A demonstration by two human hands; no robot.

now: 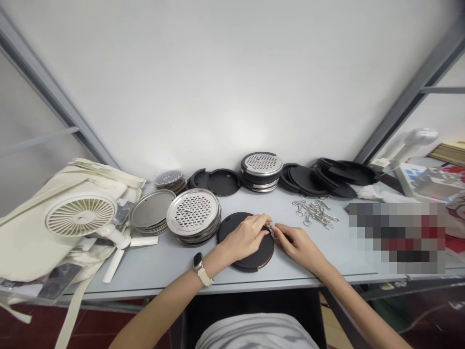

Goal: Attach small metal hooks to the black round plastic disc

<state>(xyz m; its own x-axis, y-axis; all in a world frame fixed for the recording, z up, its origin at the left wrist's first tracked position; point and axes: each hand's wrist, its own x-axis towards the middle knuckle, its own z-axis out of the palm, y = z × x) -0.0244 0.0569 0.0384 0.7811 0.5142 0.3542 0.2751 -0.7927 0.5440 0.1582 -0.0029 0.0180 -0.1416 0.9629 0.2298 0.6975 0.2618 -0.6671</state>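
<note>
A round black disc (251,262) lies on the table in front of me. My left hand (244,238) rests over the disc, thumb and fingers closed on a small metal loop clip (271,230) at its upper right edge. From the other side my right hand (298,244) pinches the same clip between thumb and forefinger. The fingers partly cover the clip, so how it joins the disc cannot be made out. A loose pile of similar metal loop clips (315,212) lies beyond my right hand. Left of the disc stands a stack of perforated metal grater plates (192,212).
Plain metal discs (152,209) are stacked farther left, beside a white fan (82,214) and a cream bag (43,242). Along the wall stand black round trays (223,182), a stack topped by a grater plate (261,164), and more black trays (308,180). A pixelated patch hides things at right.
</note>
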